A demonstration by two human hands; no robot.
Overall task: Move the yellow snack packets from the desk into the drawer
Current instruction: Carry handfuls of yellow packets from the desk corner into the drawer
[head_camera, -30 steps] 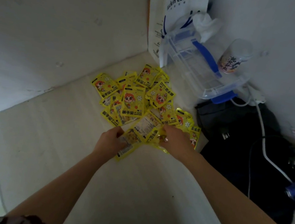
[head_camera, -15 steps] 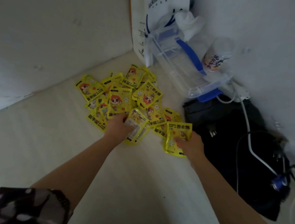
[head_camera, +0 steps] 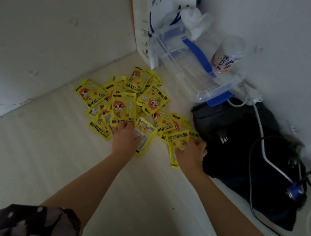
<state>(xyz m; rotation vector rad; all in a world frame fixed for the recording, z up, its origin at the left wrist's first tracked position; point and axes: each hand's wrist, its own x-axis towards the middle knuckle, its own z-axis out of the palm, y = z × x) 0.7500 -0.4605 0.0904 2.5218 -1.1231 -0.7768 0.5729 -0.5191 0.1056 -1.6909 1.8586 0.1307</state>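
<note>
Several yellow snack packets with a cartoon face lie in a loose heap on the pale desk, near its back corner. My left hand rests at the heap's near edge, its fingers closed on a packet that shows its printed back. My right hand is at the heap's right edge, gripping another yellow packet by its lower part. No drawer is in view.
A white luckin coffee paper bag stands in the corner. A clear plastic box with blue handles leans beside it, a printed cup behind. A black bag with cables fills the right side.
The view has shifted so the heap sits more to the left. My left hand took one packet up toward the heap; my right hand drew another packet out to the right.
</note>
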